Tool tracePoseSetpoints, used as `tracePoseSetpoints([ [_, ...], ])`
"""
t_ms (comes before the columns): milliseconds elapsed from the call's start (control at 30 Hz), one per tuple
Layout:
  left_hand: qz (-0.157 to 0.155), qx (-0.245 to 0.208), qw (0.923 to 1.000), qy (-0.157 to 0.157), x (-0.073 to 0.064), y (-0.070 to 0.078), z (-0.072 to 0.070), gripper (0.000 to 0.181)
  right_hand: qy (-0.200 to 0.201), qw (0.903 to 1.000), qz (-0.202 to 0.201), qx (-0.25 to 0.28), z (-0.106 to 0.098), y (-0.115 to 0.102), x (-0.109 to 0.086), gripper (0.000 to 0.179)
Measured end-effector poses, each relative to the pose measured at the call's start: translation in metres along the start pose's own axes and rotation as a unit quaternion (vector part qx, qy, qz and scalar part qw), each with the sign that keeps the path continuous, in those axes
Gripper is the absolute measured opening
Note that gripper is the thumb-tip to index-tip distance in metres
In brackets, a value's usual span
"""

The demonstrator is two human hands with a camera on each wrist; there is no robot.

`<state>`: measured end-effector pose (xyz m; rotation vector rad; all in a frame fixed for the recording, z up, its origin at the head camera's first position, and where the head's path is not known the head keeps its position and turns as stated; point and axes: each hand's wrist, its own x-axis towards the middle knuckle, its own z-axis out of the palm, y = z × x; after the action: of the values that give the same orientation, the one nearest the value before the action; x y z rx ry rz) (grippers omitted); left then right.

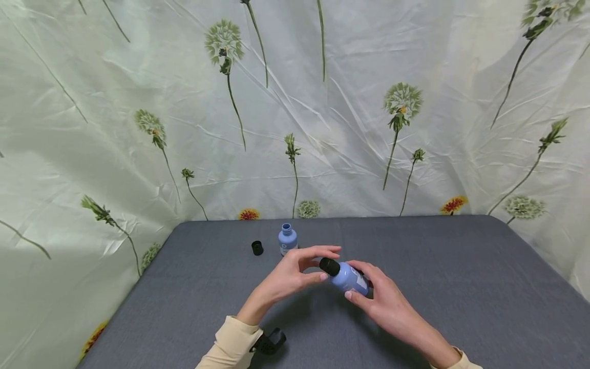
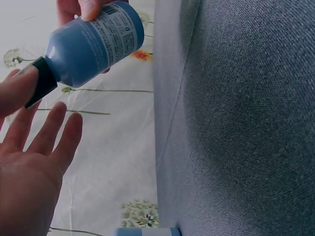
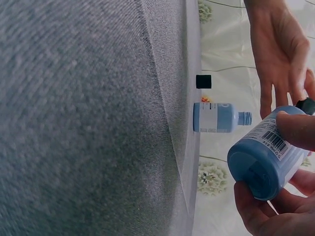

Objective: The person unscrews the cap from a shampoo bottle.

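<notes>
My right hand (image 1: 384,302) grips a blue plastic bottle (image 1: 352,279) round its body, raised above the table and tilted with its neck to the upper left. A black cap (image 1: 329,266) sits on that neck. At the cap is my left hand (image 1: 295,269), its thumb touching it and its other fingers extended beyond and around it. In the left wrist view the thumb (image 2: 22,88) lies across the cap and several fingers stretch out straight. The bottle's printed label (image 2: 115,34) and, in the right wrist view, its round base (image 3: 253,172) show.
A second blue bottle (image 1: 287,239), uncapped and upright, stands on the grey cloth-covered table (image 1: 461,277) behind my left hand. To its left lies a loose black cap (image 1: 257,248). A flower-printed curtain (image 1: 345,113) hangs beyond the table's back edge.
</notes>
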<state>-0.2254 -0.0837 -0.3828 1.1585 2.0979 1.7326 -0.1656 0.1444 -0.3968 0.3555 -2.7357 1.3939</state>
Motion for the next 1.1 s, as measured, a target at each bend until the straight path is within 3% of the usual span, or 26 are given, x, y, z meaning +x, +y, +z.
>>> tracePoseSetpoints([
  [200,0.005,-0.003,1.0000,-0.003,0.0007,-0.0012,0.0004,0.042,-0.002,1.0000,-0.007,0.005,-0.0008,0.0014,-0.0002,0.054],
  [500,-0.054,0.054,0.9947,0.068,-0.0002,-0.0022,0.0009,0.032,0.001,1.0000,-0.004,0.002,0.0008,-0.0019,-0.0018,0.053],
  [633,-0.059,0.058,0.9929,0.086,0.0011,-0.0038,0.0028,0.029,0.003,1.0000,-0.008,0.001,0.0009,-0.0034,-0.0032,0.054],
  [933,-0.010,0.021,0.9991,0.035,0.0018,-0.0036,0.0027,0.047,0.005,0.9999,-0.015,-0.002,0.0001,-0.0015,-0.0035,0.055],
  [1100,0.025,-0.017,0.9995,0.003,0.0008,-0.0050,0.0006,0.041,0.006,0.9998,-0.017,-0.003,-0.0009,-0.0008,-0.0030,0.055],
])
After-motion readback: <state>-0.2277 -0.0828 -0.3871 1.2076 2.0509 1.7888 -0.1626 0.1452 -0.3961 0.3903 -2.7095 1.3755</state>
